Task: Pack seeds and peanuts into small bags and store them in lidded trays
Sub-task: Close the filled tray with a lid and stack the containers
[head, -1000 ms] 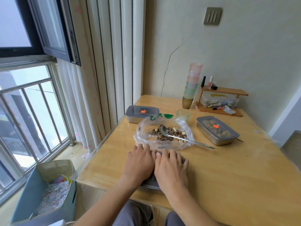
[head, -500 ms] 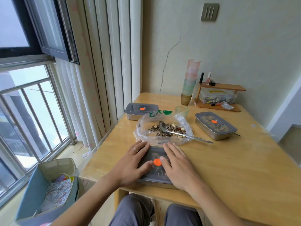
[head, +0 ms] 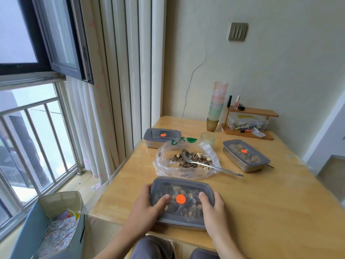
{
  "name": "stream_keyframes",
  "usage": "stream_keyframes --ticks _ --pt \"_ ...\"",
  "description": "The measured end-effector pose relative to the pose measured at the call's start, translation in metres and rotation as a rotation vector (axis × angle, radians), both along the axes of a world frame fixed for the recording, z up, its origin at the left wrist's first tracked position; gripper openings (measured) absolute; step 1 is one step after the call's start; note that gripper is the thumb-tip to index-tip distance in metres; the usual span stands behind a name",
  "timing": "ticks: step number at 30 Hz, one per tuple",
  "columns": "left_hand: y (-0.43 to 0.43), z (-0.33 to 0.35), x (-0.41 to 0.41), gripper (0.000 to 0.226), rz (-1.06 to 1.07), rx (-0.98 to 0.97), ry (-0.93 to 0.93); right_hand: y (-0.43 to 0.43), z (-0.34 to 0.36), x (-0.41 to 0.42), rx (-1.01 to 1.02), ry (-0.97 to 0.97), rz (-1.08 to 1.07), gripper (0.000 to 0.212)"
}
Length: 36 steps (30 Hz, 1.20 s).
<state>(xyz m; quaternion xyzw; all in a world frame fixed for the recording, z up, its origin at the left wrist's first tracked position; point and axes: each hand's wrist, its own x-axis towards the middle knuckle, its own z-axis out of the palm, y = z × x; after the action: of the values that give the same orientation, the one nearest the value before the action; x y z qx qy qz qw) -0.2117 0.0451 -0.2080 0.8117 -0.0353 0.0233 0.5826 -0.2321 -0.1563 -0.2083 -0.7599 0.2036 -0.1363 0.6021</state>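
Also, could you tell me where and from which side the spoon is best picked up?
Best take the spoon by its handle end, from the right: the bowl lies among the seeds in the plastic bag, while the slim handle juts past the bag's right edge over the table.

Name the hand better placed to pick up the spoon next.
Right, probably. The long metal spoon has its handle end toward the right hand; the left hand would reach across. Both grip the grey-lidded steel tray.
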Motion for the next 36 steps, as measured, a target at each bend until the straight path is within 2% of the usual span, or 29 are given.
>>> stream_keyframes --ticks 2,5,7,12,14,16,20,25,28,32,36 --pt "-0.004 0.004 -0.003 0.023 0.041 -0.076 0.047 0.002 0.006 0.001 0.085 -0.015 -0.007 0.012" --pt "-0.008 0.014 0.004 0.013 0.145 -0.259 0.131 0.005 0.02 0.011 0.117 -0.024 -0.046 0.021" --pt "-0.008 0.03 0.018 0.01 0.19 -0.309 0.126 0.007 0.034 0.027 0.116 -0.05 -0.043 0.023" --pt "0.005 0.074 0.08 0.023 0.243 -0.313 0.091 0.018 0.072 0.09 0.043 -0.122 0.077 0.014" --pt "0.013 0.081 0.117 0.028 0.272 -0.319 0.125 0.024 0.083 0.121 -0.007 -0.109 0.139 0.022" --pt "0.022 0.088 0.161 0.027 0.291 -0.323 0.141 0.029 0.094 0.153 -0.038 -0.098 0.202 0.039" --pt "0.029 0.103 0.249 0.025 0.313 -0.303 0.122 0.032 0.112 0.221 -0.144 -0.112 0.254 0.036" --pt "0.018 0.097 0.33 0.027 0.243 -0.241 0.203 0.028 0.118 0.292 -0.31 -0.075 0.22 0.038" --pt "0.014 0.082 0.35 0.03 0.213 -0.113 0.205 0.022 0.105 0.315 -0.385 0.003 0.234 0.039" --pt "0.013 0.066 0.352 0.032 0.223 0.083 0.117 0.018 0.086 0.325 -0.501 0.029 0.306 0.037" --pt "0.013 0.066 0.354 0.03 0.256 0.099 0.067 0.014 0.086 0.325 -0.586 0.036 0.347 0.04"
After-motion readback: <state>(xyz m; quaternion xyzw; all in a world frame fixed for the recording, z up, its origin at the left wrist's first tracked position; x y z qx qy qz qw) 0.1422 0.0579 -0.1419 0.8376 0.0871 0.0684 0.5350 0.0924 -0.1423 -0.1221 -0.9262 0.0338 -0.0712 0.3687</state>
